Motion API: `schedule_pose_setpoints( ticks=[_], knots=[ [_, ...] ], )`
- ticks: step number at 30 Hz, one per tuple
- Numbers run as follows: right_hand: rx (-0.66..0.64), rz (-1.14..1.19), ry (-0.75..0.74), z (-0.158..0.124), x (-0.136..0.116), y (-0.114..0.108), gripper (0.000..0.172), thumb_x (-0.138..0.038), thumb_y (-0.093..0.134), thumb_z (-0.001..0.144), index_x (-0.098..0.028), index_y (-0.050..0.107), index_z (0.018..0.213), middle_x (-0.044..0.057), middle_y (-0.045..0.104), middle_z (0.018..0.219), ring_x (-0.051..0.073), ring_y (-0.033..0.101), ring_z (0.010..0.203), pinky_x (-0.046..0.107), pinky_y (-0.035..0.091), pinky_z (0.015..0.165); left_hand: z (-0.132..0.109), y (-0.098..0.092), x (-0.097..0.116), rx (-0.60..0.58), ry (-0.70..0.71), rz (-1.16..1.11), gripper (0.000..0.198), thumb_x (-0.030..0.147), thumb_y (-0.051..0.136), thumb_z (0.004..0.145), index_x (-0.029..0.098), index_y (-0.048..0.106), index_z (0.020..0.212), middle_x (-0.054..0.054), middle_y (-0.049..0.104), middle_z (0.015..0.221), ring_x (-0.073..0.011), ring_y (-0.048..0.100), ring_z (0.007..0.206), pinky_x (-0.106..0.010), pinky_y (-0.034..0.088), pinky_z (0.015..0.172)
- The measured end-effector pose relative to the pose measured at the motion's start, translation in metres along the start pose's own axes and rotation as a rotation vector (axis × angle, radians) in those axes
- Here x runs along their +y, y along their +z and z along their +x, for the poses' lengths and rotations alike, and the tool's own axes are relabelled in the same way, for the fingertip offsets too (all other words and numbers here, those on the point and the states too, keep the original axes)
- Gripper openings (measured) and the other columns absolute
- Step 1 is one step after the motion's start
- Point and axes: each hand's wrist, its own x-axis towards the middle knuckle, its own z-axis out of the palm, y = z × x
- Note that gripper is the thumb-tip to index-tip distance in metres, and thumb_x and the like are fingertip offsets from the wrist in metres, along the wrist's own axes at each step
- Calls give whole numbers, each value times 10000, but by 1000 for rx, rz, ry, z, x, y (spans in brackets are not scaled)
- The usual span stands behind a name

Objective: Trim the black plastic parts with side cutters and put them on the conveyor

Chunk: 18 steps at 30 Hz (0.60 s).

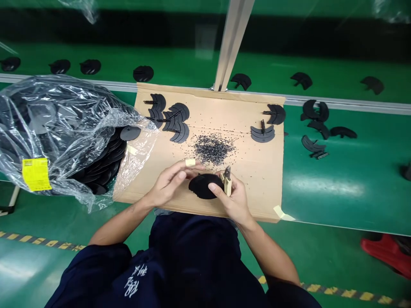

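My right hand (236, 197) is closed, its thumb pressed on the face of a round black plastic disc (204, 187). The same hand also holds a pair of side cutters (227, 182) with taped, pale yellow handles, their jaws pointing away from me. My left hand (170, 182) is at the disc's left edge, thumb and fingers apart; whether its fingertips touch the rim I cannot tell. A strip of pale tape is wrapped round one left finger. Just beyond the hands, a pile of small black clippings (213, 149) lies on the cardboard sheet (237, 115).
A clear plastic bag (64, 115) full of black discs bulges on the left. Curved black pieces (178, 117) lie on the cardboard, and more curved pieces (316, 111) on the green table at right. A metal post (233, 42) rises at the back. Discs (143, 73) rest on the green belt.
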Motion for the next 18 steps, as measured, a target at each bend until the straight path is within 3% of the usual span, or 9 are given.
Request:
schedule_pose_setpoints(
  ticks=[3,6,8,13,18],
  knots=[
    [43,-98,-132,-3,0,2,265,-454,732,898,-215,616,903,-10,605,776,140,559,686,268,508,650,-1,6,1,57,-20,21,489,516,638,967,152,691,1289,-149,774,1134,-188,753,941,-273,614,820],
    [12,-177,-261,-5,2,2,145,-350,694,938,-223,624,946,18,673,850,160,627,740,292,539,684,0,11,5,64,28,202,291,392,747,915,161,757,1091,-91,781,972,-160,732,866,-242,590,773],
    [-15,-250,-369,-4,3,-1,99,-272,697,932,-229,635,996,42,711,911,182,667,797,320,556,716,1,10,8,50,103,313,219,331,736,929,166,753,1072,-71,766,918,-148,714,828,-241,582,747],
    [-98,-490,-635,1,0,-12,243,-86,661,890,-227,645,1088,74,743,972,207,686,855,351,557,738,1,4,13,-17,312,537,215,222,712,941,140,706,1140,-90,751,933,-159,692,822,-279,588,741],
    [-123,-518,-694,-1,0,-14,235,-62,554,910,-224,631,1062,74,735,932,191,658,776,344,546,676,1,5,13,-42,349,498,291,233,705,947,154,674,1225,-124,760,1062,-197,719,968,-346,611,826]
  ],
)
